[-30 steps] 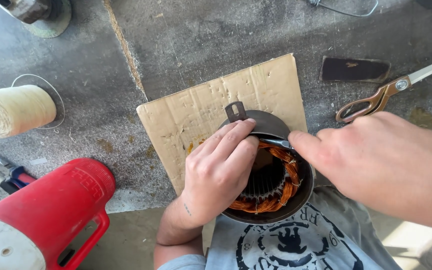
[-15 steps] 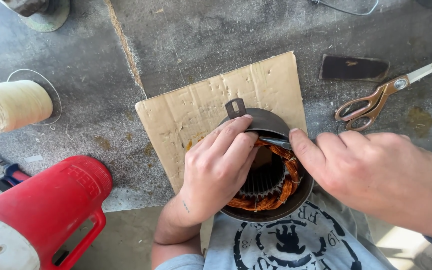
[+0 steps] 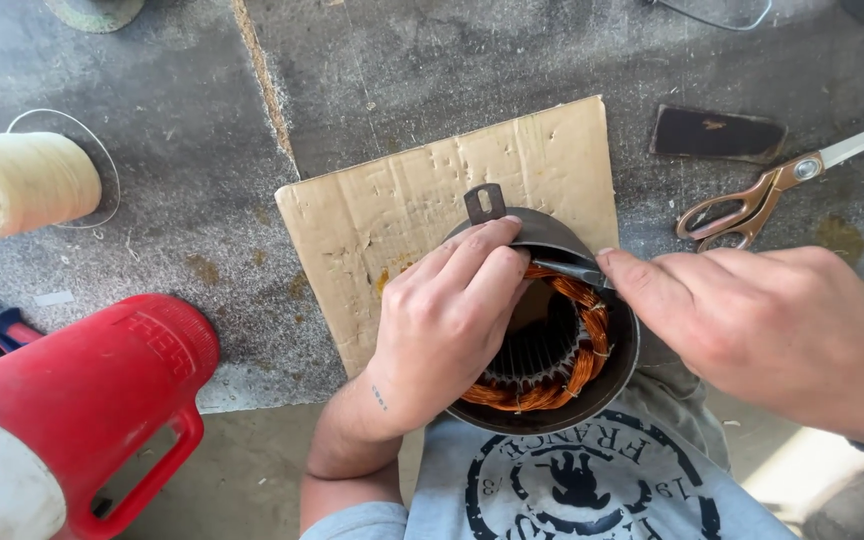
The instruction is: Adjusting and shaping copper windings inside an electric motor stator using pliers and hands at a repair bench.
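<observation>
1. Left hand [image 3: 447, 325] lies curled over the motor stator [image 3: 552, 340], fingertips on its far rim.
2. Right hand [image 3: 782, 335] pinches a thin dark tool [image 3: 567, 270], which points left to the left fingertips.

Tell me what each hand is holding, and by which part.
Right hand pinches a thin dark metal tool by its near end. Left hand rests on the round copper-wound motor stator, fingers over its top rim.

We see no packages, labels, signs or screens here, only a round dark blue shirt print [image 3: 577, 480] below.
</observation>
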